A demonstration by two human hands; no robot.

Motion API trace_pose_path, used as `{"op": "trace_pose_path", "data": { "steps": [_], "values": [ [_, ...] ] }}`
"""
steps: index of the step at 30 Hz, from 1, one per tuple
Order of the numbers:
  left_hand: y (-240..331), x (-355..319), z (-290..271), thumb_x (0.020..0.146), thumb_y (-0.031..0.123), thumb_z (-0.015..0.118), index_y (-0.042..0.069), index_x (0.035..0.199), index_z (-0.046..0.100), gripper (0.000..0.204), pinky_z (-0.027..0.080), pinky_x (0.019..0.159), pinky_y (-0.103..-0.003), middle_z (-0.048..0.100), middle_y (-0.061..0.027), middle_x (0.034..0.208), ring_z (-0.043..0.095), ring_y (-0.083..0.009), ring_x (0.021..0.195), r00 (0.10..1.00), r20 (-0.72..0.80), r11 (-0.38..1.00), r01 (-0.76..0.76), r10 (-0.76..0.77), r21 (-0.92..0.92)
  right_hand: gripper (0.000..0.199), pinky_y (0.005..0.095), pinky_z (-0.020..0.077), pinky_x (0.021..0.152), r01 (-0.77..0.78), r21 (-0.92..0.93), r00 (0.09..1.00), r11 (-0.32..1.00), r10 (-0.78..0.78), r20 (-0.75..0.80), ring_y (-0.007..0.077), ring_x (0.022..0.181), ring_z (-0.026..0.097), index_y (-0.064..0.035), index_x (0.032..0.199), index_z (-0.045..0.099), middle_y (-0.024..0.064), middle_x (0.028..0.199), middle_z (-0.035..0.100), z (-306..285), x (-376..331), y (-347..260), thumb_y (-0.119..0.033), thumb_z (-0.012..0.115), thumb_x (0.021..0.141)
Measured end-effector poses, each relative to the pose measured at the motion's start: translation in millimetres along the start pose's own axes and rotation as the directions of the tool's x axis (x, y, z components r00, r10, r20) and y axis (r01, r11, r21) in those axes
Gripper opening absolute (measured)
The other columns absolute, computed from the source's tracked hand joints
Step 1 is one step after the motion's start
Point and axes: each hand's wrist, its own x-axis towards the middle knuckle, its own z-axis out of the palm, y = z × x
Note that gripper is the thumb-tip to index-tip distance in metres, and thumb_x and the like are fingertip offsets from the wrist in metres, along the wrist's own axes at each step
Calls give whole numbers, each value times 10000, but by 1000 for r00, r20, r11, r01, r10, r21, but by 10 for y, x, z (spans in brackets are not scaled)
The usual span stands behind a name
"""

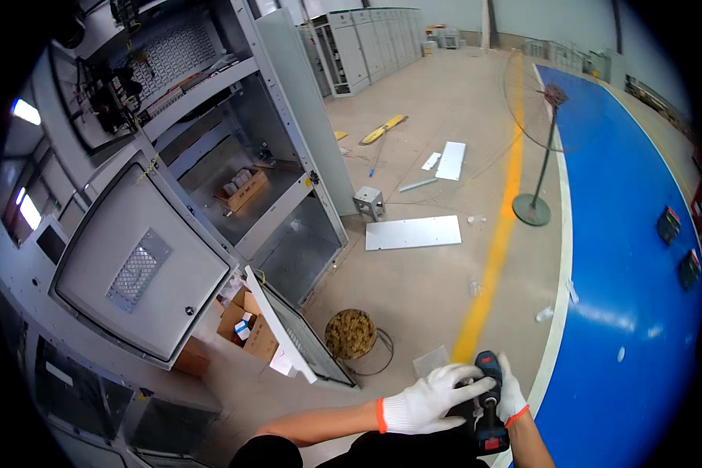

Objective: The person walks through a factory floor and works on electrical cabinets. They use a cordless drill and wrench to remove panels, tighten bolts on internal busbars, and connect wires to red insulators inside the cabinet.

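Close to my body, at the lower edge, a black cordless drill point(489, 425) with red marks sits between my hands. My right hand point(512, 392), in a white knit glove with an orange cuff, is closed round it from the right side. From the left, my left hand point(429, 399), gloved the same way, reaches across with bent fingers on the upper part of the drill. The left fingertips partly cover the tool, and any bit in it is hidden.
At left stands a grey metal cabinet with its door point(144, 257) swung out and a lower panel point(296, 331) leaning outward. A cardboard box point(267, 337), a round spool point(349, 334), a white panel point(413, 233), a metal stool point(369, 203) and a green-based stand point(531, 210) occupy the floor.
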Motion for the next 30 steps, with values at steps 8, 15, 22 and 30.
{"op": "trace_pose_path", "data": {
  "steps": [8,15,22,30],
  "values": [
    [-1356,2025,-458,796,287,765,57,1006,662,328,522,724,-416,688,-144,896,672,-304,836,860,436,950,-157,266,-271,520,393,516,799,494,-711,859,500,-152,490,225,892,635,-63,1183,585,116,992,655,536,1509,-1676,-522,488,958],
    [-2413,2580,-1135,869,251,699,26,922,686,232,525,689,-399,698,-152,912,665,-286,779,891,454,837,237,16,-493,469,442,511,769,587,-746,786,314,0,619,299,866,635,-72,1196,554,167,947,653,1191,2701,-2491,-457,513,932],
    [-3745,2485,-1548,801,100,656,56,1018,654,221,531,663,-400,682,-137,865,659,-344,759,966,11,950,258,-260,-174,436,492,506,738,672,-728,722,136,94,685,372,839,635,-80,1209,523,218,901,652,2063,4113,-2790,-393,538,905],
    [-4838,2216,-2740,681,60,679,71,922,661,242,511,613,-372,648,-80,790,635,-285,686,903,-425,990,113,-66,87,425,549,501,703,738,-667,671,-103,214,710,457,810,635,-91,1224,487,275,849,649,3247,5404,-2887,-319,567,875]
  ]
}}
